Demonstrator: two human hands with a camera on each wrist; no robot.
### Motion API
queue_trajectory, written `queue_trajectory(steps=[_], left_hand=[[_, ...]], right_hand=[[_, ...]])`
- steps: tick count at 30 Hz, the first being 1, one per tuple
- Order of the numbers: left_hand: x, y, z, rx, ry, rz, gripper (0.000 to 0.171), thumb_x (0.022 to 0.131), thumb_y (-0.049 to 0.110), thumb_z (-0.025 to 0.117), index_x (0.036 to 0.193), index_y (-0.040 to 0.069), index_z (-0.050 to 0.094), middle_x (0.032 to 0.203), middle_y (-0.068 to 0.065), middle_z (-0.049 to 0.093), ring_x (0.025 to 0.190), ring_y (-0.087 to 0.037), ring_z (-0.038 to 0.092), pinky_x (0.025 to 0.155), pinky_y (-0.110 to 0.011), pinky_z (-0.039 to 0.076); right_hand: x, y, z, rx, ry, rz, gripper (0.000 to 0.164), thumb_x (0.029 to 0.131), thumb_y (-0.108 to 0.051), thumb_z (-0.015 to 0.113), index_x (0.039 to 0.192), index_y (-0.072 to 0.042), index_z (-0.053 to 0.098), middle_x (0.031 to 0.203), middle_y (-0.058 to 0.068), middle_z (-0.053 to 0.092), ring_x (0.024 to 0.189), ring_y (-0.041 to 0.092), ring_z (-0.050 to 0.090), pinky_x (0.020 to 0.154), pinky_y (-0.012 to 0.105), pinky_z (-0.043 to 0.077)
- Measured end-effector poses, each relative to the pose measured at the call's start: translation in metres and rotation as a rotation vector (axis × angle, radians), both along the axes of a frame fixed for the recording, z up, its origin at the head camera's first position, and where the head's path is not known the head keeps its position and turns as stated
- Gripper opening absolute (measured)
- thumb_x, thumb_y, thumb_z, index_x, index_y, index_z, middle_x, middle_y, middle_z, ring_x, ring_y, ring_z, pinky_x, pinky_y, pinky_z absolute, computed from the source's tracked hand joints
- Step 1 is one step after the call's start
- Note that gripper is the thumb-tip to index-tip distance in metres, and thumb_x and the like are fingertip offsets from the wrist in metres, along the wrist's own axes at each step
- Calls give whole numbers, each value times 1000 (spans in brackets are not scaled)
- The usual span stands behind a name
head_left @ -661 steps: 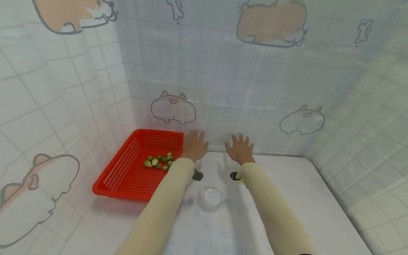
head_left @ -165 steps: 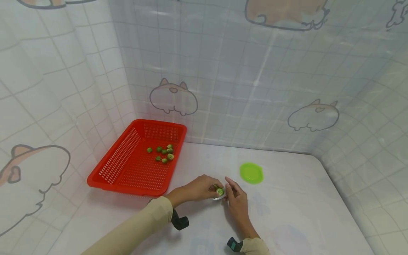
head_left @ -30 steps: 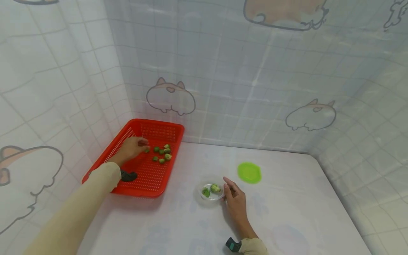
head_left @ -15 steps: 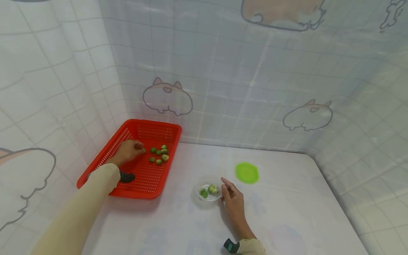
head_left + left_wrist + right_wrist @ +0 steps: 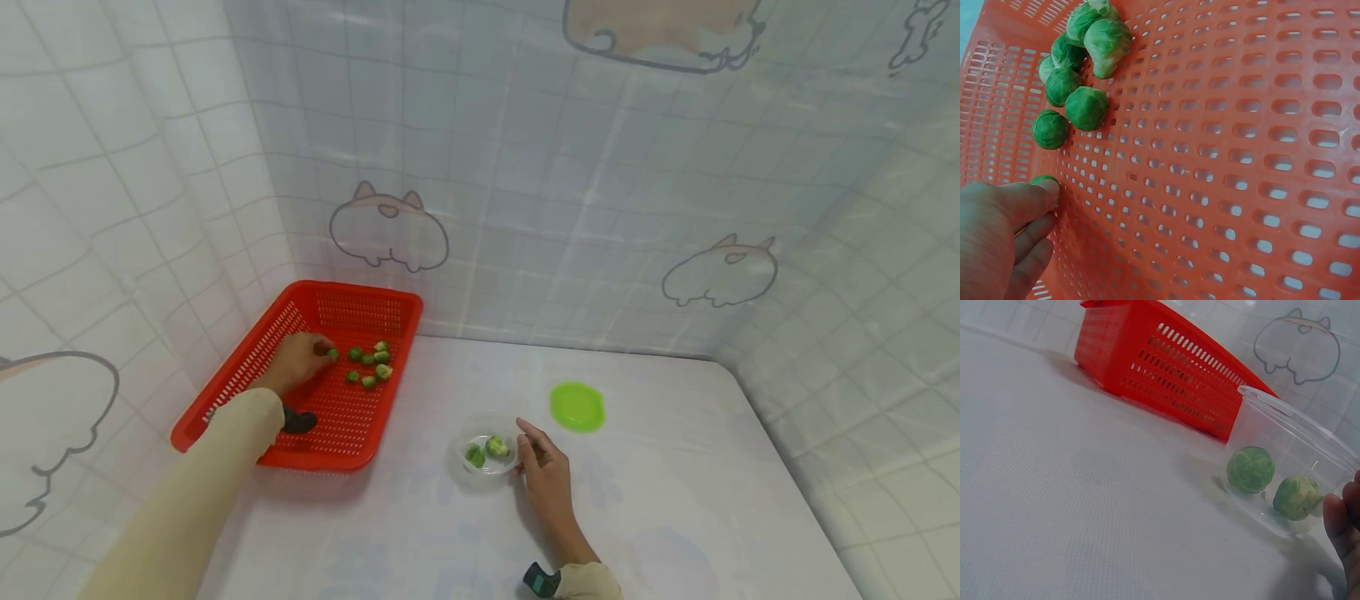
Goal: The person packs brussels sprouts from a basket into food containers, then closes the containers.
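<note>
In the head view my left hand (image 5: 298, 363) reaches into the red plastic basket (image 5: 405, 354), pinching a Brussels sprout (image 5: 333, 355) at its fingertips. The left wrist view shows this sprout (image 5: 1047, 181) mostly covered by thumb and fingers. Several more Brussels sprouts (image 5: 1087, 109) lie close by on the basket floor. My right hand (image 5: 546, 479) rests against the right side of a clear round plastic container (image 5: 465, 467), its index finger extended. Two Brussels sprouts sit inside the container; the right wrist view shows one sprout (image 5: 1250, 469) left of the other sprout (image 5: 1296, 497).
A bright green lid (image 5: 577, 407) lies flat on the white-covered table (image 5: 675, 467), beyond the right hand. Curtains (image 5: 510, 167) printed with dogs and grid lines hang at the back and both sides. The basket stands at the far left.
Two sprouts now lie in the container, which was bare at first, and the lid shows on the table. My left hand went from the container back to the basket and pinched another sprout.
</note>
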State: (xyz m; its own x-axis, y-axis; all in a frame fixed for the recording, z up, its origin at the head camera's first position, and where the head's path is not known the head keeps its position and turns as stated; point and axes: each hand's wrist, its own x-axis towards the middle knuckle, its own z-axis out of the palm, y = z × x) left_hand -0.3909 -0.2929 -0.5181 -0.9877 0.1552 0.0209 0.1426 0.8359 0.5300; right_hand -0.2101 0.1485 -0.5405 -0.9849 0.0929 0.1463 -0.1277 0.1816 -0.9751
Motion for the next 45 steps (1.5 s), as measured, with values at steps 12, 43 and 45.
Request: queue_trajectory(steps=[12,43,45], left_hand=[[1,-2,7,8,10,11,30,95,11,68,122,-3,68,119,-25,68,115,-43,60,97,-58,50],[38,26,53,153,57,-34,31,95,23,73,124,16,70,127,-9,68,120,-33,62,97,-54,52],[41,29,56,164,63,-42,32,94,24,74,124,17,70,127,-8,69,120,-32,62,98,-54,51]], right_hand=[[1,0,-1,-1,16,6,31,103,-11,58,133,-9,64,84,22,62,67,33,61,59,30,55],[2,1,3,5,12,8,29,103,-10,58,132,-11,65,83,21,62,67,32,61,59,32,54],[2,1,4,4,8,6,29,103,-11,58,132,-11,65,83,21,62,66,32,61,58,32,53]])
